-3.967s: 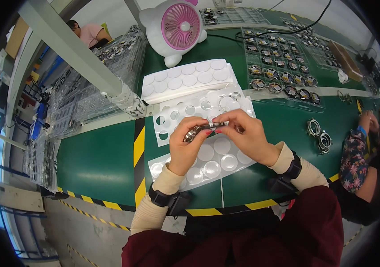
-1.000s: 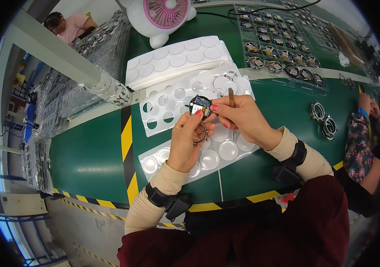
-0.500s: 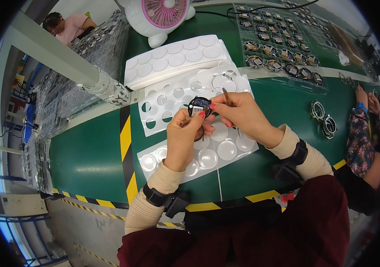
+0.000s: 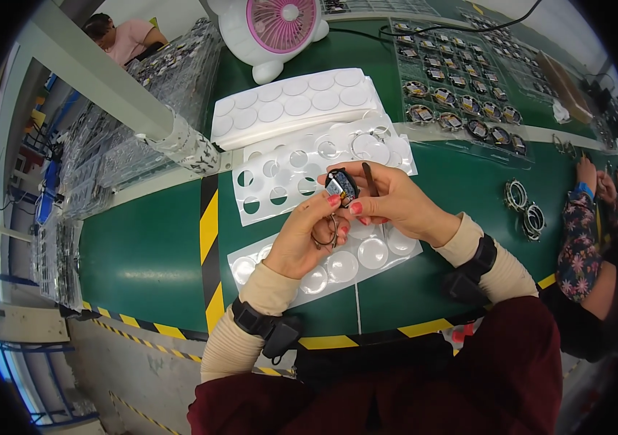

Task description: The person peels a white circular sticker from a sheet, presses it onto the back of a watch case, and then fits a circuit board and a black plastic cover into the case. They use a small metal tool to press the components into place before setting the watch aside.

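Observation:
A round black module with a circuit board (image 4: 342,185), like a watch movement, is held upright between both hands above the white sheets. My left hand (image 4: 303,233) pinches its lower left edge with the thumb, while a thin metal ring (image 4: 325,230) is hooked in the curled lower fingers. My right hand (image 4: 396,203) grips the module's right side between thumb and forefinger. Dark tweezers (image 4: 370,178) also lie in that hand, their upper end sticking up past the fingers. Beneath the hands is a sheet of clear round stickers (image 4: 341,267), partly covered by them.
A partly peeled sticker sheet (image 4: 255,174) and a stack of white sheets (image 4: 287,119) lie beyond. A pink-and-white fan (image 4: 287,25) stands behind. Trays of round modules (image 4: 461,109) are at the back right. Metal rings (image 4: 525,210) lie right, near another person's hands (image 4: 595,181).
The module has tilted, so its circuit board faces more toward me. My right hand has closed in around its far side, and the metal ring in my left hand shows more clearly.

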`<state>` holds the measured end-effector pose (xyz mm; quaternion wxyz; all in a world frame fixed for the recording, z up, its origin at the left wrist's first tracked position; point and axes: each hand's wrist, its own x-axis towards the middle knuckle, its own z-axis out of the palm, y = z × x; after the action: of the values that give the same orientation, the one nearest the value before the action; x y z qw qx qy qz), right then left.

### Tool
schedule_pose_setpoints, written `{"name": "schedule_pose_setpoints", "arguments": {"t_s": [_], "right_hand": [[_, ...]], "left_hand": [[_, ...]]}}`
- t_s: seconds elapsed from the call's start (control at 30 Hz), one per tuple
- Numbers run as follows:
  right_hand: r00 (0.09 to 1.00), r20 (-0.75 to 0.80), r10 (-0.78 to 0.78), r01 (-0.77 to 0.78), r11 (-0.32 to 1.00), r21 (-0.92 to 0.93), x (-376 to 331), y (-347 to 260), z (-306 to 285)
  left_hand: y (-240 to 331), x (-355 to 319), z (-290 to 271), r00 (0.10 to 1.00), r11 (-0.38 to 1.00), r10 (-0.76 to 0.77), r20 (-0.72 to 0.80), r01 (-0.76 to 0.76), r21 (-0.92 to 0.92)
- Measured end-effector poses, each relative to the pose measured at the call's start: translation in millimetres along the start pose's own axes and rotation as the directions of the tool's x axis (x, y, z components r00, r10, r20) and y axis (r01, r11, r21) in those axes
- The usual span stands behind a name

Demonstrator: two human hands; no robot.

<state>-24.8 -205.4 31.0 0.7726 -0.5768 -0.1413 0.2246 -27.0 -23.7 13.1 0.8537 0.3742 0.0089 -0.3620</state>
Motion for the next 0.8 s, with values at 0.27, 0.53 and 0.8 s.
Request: {"name": "schedule_pose_setpoints", "arguments": {"t_s": [0.27, 0.53, 0.8], "right_hand": [[0.974, -0.206, -0.092, 0.100, 0.995, 0.029, 0.6, -2.1, -1.9], [0.932, -0.325, -0.159, 0.112, 0.981, -0.157, -1.4, 6.4, 3.5], [0.789, -0.206, -0.579, 0.290, 0.646, -0.707, -7.7, 8.0, 17.2]], "left_hand": [[-2.7, 3.9, -1.0, 1.000, 0.969, 0.004, -0.017, -0.008, -0.246], [-7.6, 8.6, 3.5, 0.991, 0.901, 0.125, 0.050, -0.092, -0.424], [-9.7, 7.2, 2.4, 0.970, 0.938, 0.216, 0.113, -0.174, -0.298]]}}
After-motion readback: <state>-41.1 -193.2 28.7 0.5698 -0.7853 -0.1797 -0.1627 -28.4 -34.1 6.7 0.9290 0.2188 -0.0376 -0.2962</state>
